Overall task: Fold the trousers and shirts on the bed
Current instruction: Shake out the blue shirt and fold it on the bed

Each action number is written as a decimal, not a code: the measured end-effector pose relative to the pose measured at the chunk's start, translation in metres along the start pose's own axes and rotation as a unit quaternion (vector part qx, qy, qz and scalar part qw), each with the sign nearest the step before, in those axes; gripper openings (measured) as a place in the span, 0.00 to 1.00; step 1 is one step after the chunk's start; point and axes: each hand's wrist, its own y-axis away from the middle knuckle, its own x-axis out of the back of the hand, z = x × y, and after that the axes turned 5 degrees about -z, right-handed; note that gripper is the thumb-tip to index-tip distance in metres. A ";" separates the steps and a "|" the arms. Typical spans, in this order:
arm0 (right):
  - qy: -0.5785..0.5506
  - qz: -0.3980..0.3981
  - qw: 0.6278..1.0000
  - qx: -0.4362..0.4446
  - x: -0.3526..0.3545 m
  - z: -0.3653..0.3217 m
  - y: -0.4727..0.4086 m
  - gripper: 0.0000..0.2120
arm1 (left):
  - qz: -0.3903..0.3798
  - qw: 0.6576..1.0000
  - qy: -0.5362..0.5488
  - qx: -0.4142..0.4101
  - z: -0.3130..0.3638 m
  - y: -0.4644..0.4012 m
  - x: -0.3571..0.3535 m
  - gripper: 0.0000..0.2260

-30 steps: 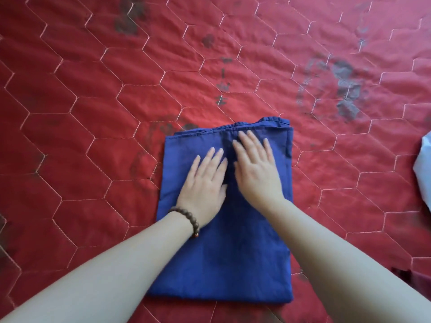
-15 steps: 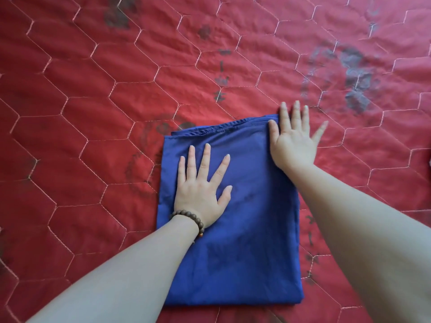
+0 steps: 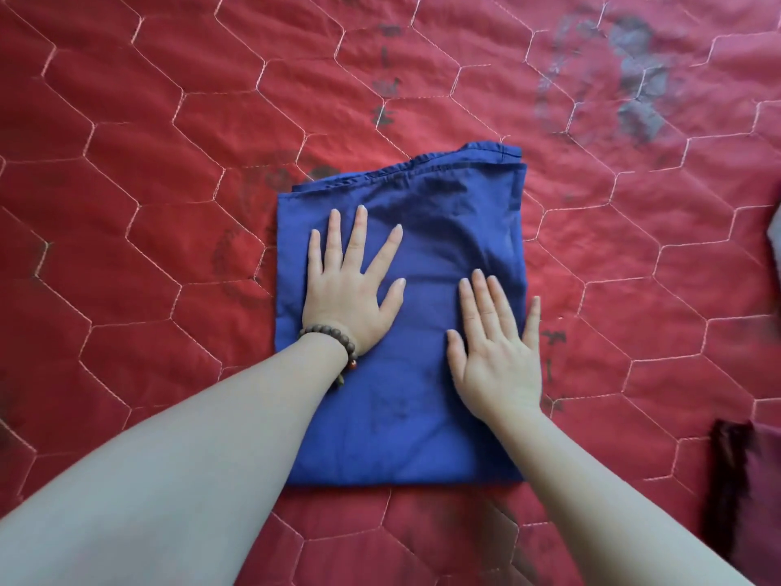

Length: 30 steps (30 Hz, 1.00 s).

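A blue garment [image 3: 431,222], folded into a neat rectangle, lies on the red quilted bed cover [image 3: 148,184] in the middle of the view. Its seamed hem runs along the far edge. My left hand [image 3: 348,289], with a bead bracelet on the wrist, presses flat on the garment's left half, fingers spread. Flat on the right half, close to the right edge, lies my right hand [image 3: 496,348] with straight fingers.
A dark maroon cloth [image 3: 744,480] lies at the right edge of the view, and a bit of pale fabric [image 3: 775,230] shows above it. The red cover stretches wide to the left and beyond the garment.
My right hand has slid from the garment's far right corner back toward me along its right side. My left hand has stayed pressed on the left half.
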 end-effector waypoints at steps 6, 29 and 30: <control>-0.006 0.076 0.997 -0.021 0.006 -0.015 0.038 0.27 | 0.020 0.997 0.045 -0.059 0.000 0.042 0.023 0.23; -0.089 0.042 0.994 -0.041 -0.009 -0.029 0.095 0.29 | -0.011 0.998 0.065 0.021 0.012 0.115 0.013 0.30; -0.107 0.062 0.989 -0.080 -0.005 -0.028 0.092 0.30 | 0.005 0.997 0.073 -0.024 0.025 0.097 0.022 0.31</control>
